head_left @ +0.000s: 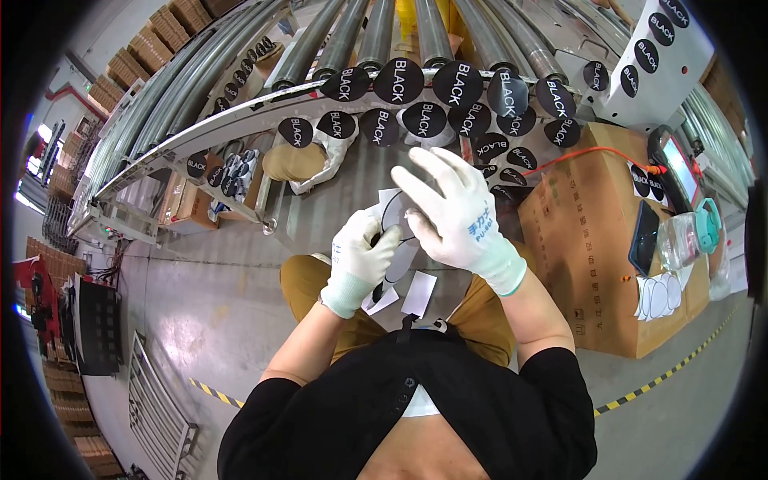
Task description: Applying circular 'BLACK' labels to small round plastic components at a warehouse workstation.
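Note:
In a white glove, my left hand [362,260] is closed on a strip of round stickers [400,260], whose pale backing faces up. Part of the strip is hidden behind the fingers. My right hand [458,212], also gloved, is raised just to its right with the fingers spread. Its thumb is near the upper end of the strip; I cannot tell whether they touch. Round black stickers [399,81] with white lettering line the side rail of the roller conveyor [376,36] in front of me. A white paper piece [419,294] lies below my hands.
To the right, a large cardboard box [580,248] bears a phone [645,238], a clear bottle with a teal lid [682,240], white round labels [658,296] and a handheld screen device [676,164] with an orange cable. A tape roll [296,162] sits under the conveyor at left.

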`<state>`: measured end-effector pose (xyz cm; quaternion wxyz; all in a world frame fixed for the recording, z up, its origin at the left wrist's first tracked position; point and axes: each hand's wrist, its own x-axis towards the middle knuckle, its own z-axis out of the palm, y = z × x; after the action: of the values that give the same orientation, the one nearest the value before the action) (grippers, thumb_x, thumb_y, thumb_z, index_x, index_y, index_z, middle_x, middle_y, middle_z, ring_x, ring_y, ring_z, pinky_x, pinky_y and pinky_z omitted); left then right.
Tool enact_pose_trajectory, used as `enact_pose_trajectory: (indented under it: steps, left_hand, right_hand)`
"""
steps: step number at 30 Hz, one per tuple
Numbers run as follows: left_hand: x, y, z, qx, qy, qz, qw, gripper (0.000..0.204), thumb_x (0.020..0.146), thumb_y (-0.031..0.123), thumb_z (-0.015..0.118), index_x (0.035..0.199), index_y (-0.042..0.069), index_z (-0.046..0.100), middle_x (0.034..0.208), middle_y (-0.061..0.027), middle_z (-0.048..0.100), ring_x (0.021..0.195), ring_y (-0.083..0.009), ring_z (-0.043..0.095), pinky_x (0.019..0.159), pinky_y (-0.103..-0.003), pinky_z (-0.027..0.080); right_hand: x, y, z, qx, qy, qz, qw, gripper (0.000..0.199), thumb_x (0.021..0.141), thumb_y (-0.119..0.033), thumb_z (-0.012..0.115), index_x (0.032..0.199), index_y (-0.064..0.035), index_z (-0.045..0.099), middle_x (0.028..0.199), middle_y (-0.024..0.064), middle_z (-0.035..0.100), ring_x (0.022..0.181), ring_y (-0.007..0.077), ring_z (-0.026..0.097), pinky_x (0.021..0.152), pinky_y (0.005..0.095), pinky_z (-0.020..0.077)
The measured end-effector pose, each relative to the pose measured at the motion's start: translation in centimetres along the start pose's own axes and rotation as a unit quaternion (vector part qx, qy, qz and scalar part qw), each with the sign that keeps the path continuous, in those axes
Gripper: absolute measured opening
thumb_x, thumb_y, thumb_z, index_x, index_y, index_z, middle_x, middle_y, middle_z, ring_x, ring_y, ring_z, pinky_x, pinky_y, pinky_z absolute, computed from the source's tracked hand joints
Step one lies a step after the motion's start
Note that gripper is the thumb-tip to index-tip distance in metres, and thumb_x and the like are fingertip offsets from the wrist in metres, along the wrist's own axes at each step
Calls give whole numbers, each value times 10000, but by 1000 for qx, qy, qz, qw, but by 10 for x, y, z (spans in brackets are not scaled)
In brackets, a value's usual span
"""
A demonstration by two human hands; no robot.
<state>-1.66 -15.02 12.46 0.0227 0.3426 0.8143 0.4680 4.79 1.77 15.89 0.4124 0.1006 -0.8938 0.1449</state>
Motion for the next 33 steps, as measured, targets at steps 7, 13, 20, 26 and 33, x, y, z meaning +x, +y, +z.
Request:
enact_pose_trajectory:
  steps: [7, 13, 20, 26, 33]
  left_hand:
    - [0, -5, 1, -24, 4, -6, 1000, 217, 826, 35, 583, 1035, -3, 622, 843, -29, 610, 730, -77, 524, 701, -232, 452]
    - [-1, -9, 5, -169, -7, -82, 982, 243, 837, 67, 588, 1069, 5, 622, 891, -36, 631, 791, -96, 567, 732, -239, 464]
    - [0, 1, 2, -288, -59, -162, 942, 184, 867, 57, 566, 1031, -5, 624, 871, 20, 610, 762, -27, 512, 680, -200, 446]
    - [1, 9, -6, -313, -88, -210, 922, 213, 881, 85, 571, 1059, -26, 610, 892, 3, 630, 786, -46, 533, 718, -212, 455]
    - [0, -3, -1, -358, -49, -232, 903, 214, 889, 92, 575, 1061, -25, 623, 917, -9, 638, 822, -52, 533, 751, -213, 451]
  right_hand:
    - [-6, 0, 3, 1, -8, -19, 1000, 412, 687, -140, 655, 1098, -124, 639, 1189, 86, 557, 1086, 292, 507, 885, 408, 423]
    - [-8, 0, 4, -28, 2, -45, 999, 413, 678, -122, 659, 1091, -114, 639, 1159, 69, 576, 1060, 272, 524, 885, 411, 434]
    - [-11, 3, 6, -47, 0, -67, 997, 444, 686, -150, 663, 1116, -52, 607, 1177, 75, 561, 1079, 258, 503, 885, 424, 437]
    - [-16, -1, 7, -67, -12, -60, 996, 462, 668, -139, 645, 1116, -34, 604, 1186, 85, 562, 1087, 255, 508, 892, 420, 438]
    - [-23, -8, 9, -72, -22, -58, 995, 463, 675, -137, 590, 1119, -4, 597, 1193, 105, 564, 1086, 265, 519, 904, 425, 433]
